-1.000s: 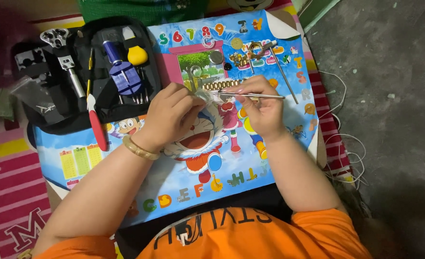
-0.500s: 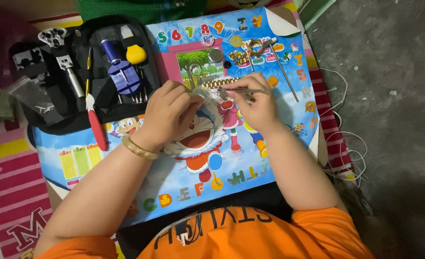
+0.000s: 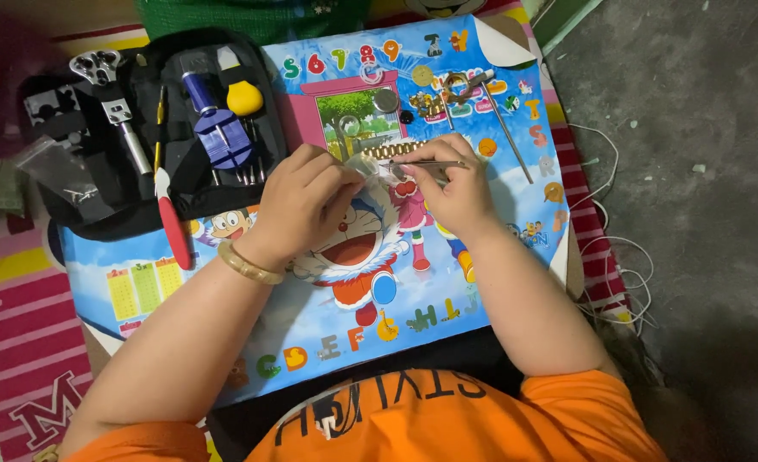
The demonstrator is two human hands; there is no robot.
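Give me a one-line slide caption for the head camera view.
Left hand steadies a small clear piece while right hand holds metal tweezers over a cartoon table, beside an open tool kit.

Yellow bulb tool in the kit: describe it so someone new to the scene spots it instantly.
Start at the open black tool case lying at the upper left of the cartoon play mat. In its right half, beside the blue-handled tool, sits the yellow bulb tool. It is the only round yellow thing in the case; its neighbours are slim, metal or blue.
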